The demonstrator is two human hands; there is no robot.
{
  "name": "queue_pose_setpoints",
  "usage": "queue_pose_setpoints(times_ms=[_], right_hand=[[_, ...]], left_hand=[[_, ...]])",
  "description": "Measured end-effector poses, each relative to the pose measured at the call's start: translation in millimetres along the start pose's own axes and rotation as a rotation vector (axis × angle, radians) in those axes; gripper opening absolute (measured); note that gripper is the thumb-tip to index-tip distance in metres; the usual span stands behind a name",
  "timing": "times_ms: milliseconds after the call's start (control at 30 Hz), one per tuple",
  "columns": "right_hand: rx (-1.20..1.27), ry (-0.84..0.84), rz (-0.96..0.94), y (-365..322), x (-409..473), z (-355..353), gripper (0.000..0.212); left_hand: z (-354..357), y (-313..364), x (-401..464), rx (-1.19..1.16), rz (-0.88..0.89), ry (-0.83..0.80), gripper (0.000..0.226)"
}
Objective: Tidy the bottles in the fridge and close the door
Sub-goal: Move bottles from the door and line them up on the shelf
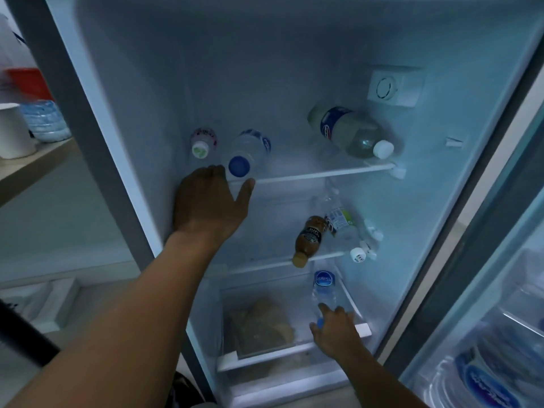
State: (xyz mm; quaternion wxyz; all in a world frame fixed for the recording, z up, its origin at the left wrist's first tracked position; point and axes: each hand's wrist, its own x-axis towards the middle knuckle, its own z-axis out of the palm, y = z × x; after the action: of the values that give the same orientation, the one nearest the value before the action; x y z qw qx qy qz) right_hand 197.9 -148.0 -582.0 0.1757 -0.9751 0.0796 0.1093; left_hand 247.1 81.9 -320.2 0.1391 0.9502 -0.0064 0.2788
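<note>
Both hands in open fridge (147, 98), one bottle in grasp.
Right hand (334, 328) grips a clear bottle (323, 290) near its cap, over the drawer (294, 346). Above it, a brown bottle (309, 240) lies tilted. Left hand (206, 201), fingers relaxed, reaches the blue-cap bottle (245, 154); grasp unclear. Large bottle (350, 131) lies farther right.

Fridge door (482, 304) open, left hand (206, 207) spread at top shelf (318, 173) edge, touching blue-capped bottle (245, 156), right hand (335, 331) gripping neck of water bottle (323, 285) above drawer (265, 356), large bottle (350, 132) lying on top shelf, brown bottle (309, 240) lying on middle shelf.
</note>
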Motion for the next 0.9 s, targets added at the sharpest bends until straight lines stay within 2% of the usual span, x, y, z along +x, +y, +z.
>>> queue_pose_setpoints(times_ms=[67,200,333,533,600,733,800,900], right_hand=[[0.032,-0.043,0.001,2,5,8,0.058],[0.111,0.001,-0.02,-2,11,12,0.051],[0.147,0.0,0.005,-4,11,20,0.037],[0.232,0.018,-0.022,-8,8,20,0.036],[0.219,0.006,-0.054,-11,10,23,0.034],[0.14,-0.043,-0.073,-12,15,38,0.042],[0.131,-0.003,-0.072,-13,17,45,0.034],[0.146,0.148,-0.071,-15,14,46,0.023]], left_hand=[[4,-1,-1,0.137,0.045,-0.007,0.07],[7,-3,-1,0.264,0.098,-0.014,0.074],[3,-3,0,0.284,0.103,-0.06,0.078],[-2,-1,0,0.276,0.09,-0.124,0.081],[-2,-2,-1,0.29,0.093,-0.127,0.082],[-3,-2,0,0.303,0.094,-0.147,0.083],[-2,-2,0,0.306,0.09,-0.146,0.082],[-3,-1,-1,0.311,0.099,-0.139,0.081]])
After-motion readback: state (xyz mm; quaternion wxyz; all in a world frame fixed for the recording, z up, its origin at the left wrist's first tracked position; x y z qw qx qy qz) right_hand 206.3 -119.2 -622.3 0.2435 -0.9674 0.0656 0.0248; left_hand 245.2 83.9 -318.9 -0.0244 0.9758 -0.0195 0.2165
